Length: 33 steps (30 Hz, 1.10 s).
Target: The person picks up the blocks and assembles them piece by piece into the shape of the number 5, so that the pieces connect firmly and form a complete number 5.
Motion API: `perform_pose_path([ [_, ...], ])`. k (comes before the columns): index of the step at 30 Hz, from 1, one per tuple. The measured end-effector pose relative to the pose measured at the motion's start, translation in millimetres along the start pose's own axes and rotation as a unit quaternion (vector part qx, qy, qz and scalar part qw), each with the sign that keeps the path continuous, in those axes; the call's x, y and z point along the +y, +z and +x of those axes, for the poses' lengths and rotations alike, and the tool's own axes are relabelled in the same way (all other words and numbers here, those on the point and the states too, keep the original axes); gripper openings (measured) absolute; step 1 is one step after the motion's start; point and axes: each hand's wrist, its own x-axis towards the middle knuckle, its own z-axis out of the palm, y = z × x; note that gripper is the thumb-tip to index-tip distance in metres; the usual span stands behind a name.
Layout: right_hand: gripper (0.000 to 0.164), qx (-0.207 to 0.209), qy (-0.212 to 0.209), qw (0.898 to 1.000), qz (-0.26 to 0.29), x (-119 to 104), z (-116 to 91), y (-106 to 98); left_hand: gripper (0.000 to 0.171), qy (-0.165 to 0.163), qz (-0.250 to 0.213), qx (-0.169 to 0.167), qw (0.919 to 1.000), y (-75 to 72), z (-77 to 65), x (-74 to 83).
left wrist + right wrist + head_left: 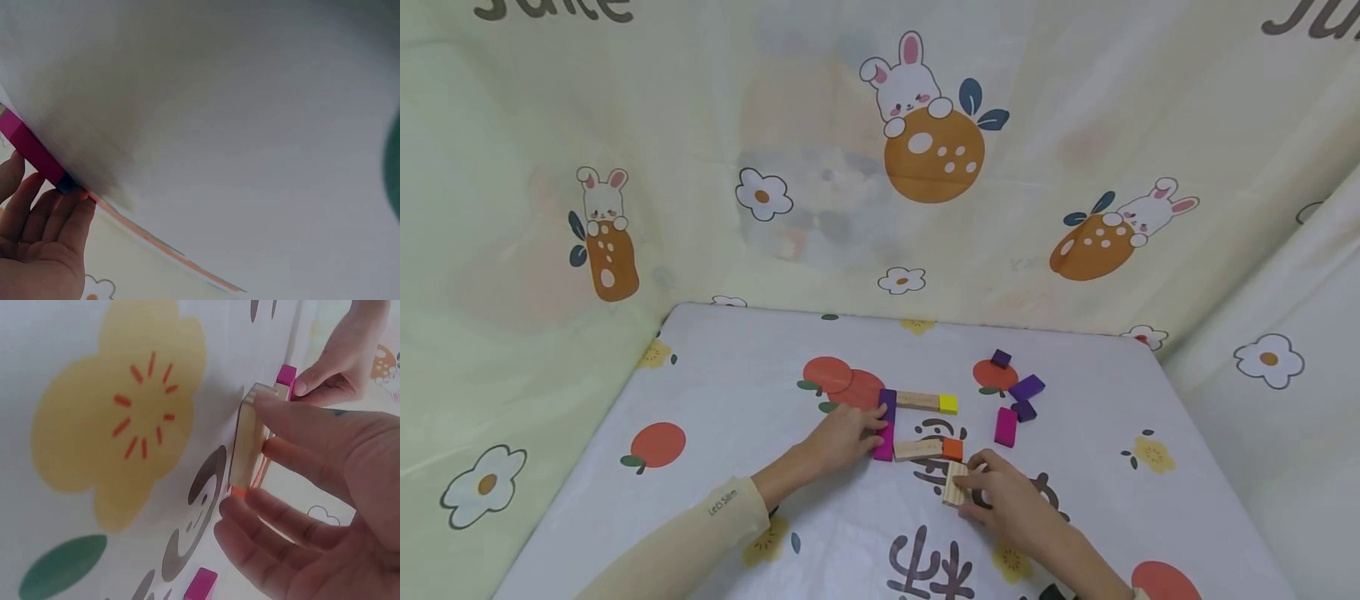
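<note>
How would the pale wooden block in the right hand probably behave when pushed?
The pale wooden block is probably stiff: its edges look straight. Its flat broad side suggests sliding rather than rolling. Likely light too, being small beside the right hand.

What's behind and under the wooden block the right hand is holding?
Just behind the held wooden block in the head view sits an orange block. Underneath, nothing shows: the block, gripped by the right hand, hides that part of the tablecloth.
</note>
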Motion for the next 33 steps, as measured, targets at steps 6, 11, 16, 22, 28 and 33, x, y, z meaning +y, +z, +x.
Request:
perform_pose_path([
  [6,0.048,0.023,0.041,0.999,-0.005,-6,2,7,0.037,-0.002,0.003,0.001,1.0,0.8,-0.1,-0.9],
  [11,0.054,0.001,0.073,0.997,0.021,-13,5,10,0.037,-0.004,0.0,0.001,1.0,1.7,0.5,-1.0],
  [16,0.048,-0.01,0.065,0.998,0.02,-15,7,14,0.036,0.001,-0.006,0.001,1.0,1.8,0.5,-0.4],
  [22,0.043,-0.008,0.035,0.999,0.009,-12,8,13,0.037,-0.003,-0.006,0.001,1.0,2.5,1.8,-2.0],
  [28,0.043,-0.011,0.016,1.0,0.002,-7,7,11,0.037,-0.002,0.0,0.003,1.0,4.1,2.3,-2.9],
  [33,0.043,-0.02,0.014,1.0,0.007,-5,9,10,0.036,0.007,0.002,0.007,0.9999,3.0,1.4,-1.6],
])
